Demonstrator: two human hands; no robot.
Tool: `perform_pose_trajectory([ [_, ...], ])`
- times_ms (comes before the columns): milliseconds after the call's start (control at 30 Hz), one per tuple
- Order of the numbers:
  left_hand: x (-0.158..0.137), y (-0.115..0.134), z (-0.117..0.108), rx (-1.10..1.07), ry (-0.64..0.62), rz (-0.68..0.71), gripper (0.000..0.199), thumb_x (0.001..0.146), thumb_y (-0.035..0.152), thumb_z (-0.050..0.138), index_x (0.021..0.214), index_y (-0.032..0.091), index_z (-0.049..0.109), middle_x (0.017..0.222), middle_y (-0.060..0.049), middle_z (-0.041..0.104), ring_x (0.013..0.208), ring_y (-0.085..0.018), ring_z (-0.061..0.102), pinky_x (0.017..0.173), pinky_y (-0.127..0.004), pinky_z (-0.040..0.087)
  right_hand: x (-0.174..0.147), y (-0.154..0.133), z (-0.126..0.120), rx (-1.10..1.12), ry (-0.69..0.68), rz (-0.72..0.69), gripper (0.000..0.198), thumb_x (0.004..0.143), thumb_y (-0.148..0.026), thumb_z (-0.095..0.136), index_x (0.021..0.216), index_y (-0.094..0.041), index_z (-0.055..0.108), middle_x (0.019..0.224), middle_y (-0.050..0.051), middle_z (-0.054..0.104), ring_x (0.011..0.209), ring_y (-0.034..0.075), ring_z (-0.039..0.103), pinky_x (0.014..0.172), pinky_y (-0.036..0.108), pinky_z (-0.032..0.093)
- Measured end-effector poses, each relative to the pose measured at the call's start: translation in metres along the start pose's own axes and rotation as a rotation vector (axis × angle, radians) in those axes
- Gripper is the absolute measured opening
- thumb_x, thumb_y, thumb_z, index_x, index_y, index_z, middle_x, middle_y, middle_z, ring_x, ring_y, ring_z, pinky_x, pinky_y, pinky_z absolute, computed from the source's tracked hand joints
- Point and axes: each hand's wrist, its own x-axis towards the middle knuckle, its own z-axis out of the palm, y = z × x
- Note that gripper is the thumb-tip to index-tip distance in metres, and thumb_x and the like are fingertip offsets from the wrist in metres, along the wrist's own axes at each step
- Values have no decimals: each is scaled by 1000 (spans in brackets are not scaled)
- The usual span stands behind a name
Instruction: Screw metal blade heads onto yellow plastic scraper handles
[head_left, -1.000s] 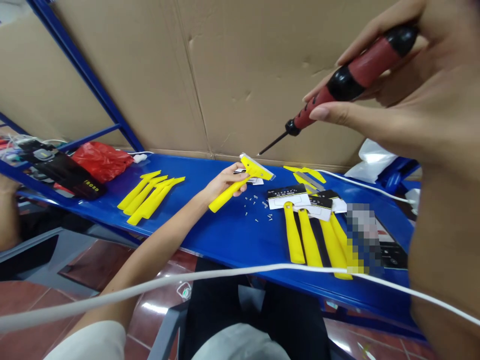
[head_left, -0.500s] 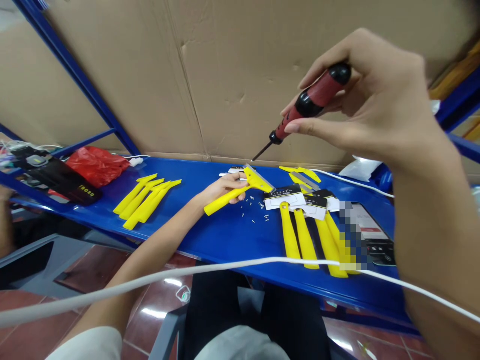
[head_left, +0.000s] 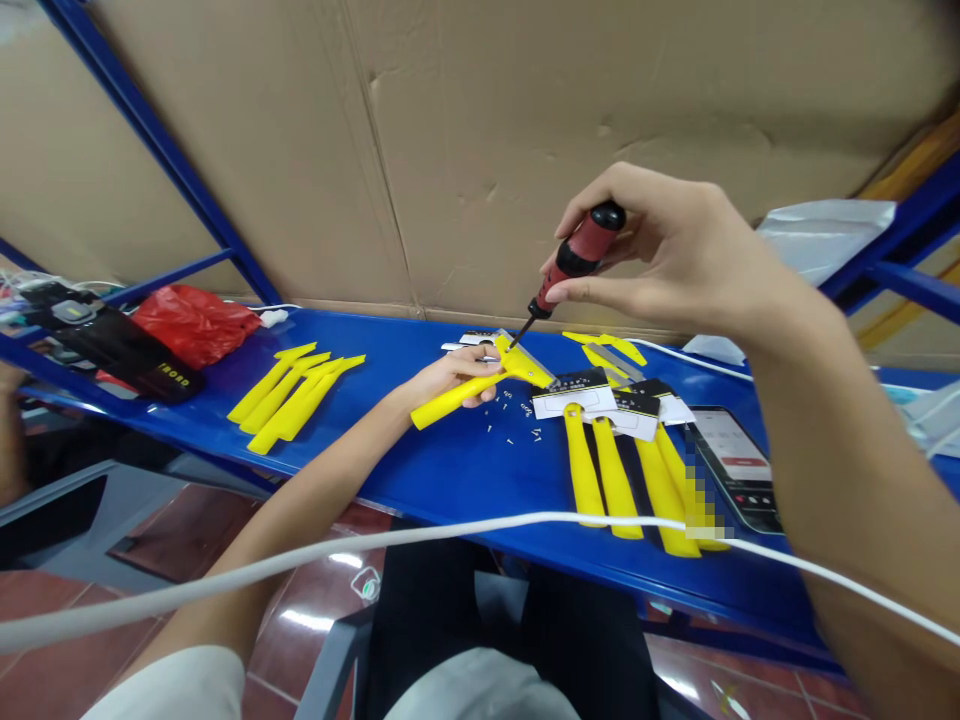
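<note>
My left hand (head_left: 469, 372) is closed around the neck of a yellow scraper (head_left: 457, 399), whose head with a metal blade points up and right. My right hand (head_left: 645, 245) grips a red and black screwdriver (head_left: 576, 255), tilted with its shaft down to the left. The screwdriver's tip meets the scraper head near its upper end; whether it sits in a screw is too small to tell. Small loose screws (head_left: 510, 440) and rings lie on the blue table (head_left: 442, 480) below the scraper head.
Several yellow scrapers (head_left: 585, 465) with black-and-white cards lie at the right, beside a phone (head_left: 739, 465). More yellow handles (head_left: 292, 400) lie at the left, near a red plastic bag (head_left: 195, 325) and a black case (head_left: 127, 345). A white cable (head_left: 337, 545) crosses the foreground.
My right hand has come down and left with the screwdriver, bringing its tip onto the scraper head. My left hand keeps the scraper nearly still.
</note>
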Motion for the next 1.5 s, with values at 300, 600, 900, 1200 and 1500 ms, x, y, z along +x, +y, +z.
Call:
perform_pose_trajectory([
  [300,1,-4,-2,13,9,28,37,89,24,86,118,15,65,94,-9,76,58,-14,70,41,-21,43,2,-2,5,-23,-19,2,36,79,-33,98,107,-36,74,99,0,75,92,28,76,83,48,67],
  [600,1,-5,-3,22,10,23,40,87,25,89,117,17,63,96,-8,75,58,-14,70,40,-20,45,2,-6,4,-39,-23,17,35,78,-36,98,106,-39,76,100,-1,76,95,30,76,87,51,66],
  [900,1,-6,-3,30,-10,30,41,88,26,88,119,18,61,99,-8,77,60,-14,70,42,-19,44,2,-3,4,-98,-8,2,42,78,-43,98,112,-37,76,101,0,75,92,28,73,86,46,67],
  [1200,6,-16,11,-25,72,25,44,84,24,93,111,21,58,88,-4,74,58,-14,70,41,-19,43,4,-9,12,-105,-79,56,47,83,-42,92,124,-40,69,115,0,77,101,29,70,92,49,65],
  [1500,9,-22,20,-121,129,42,45,82,23,94,106,21,57,89,-3,75,55,-13,68,39,-18,41,4,-13,12,-39,-110,85,46,84,-41,89,124,-48,67,117,-5,79,112,32,74,98,54,65],
])
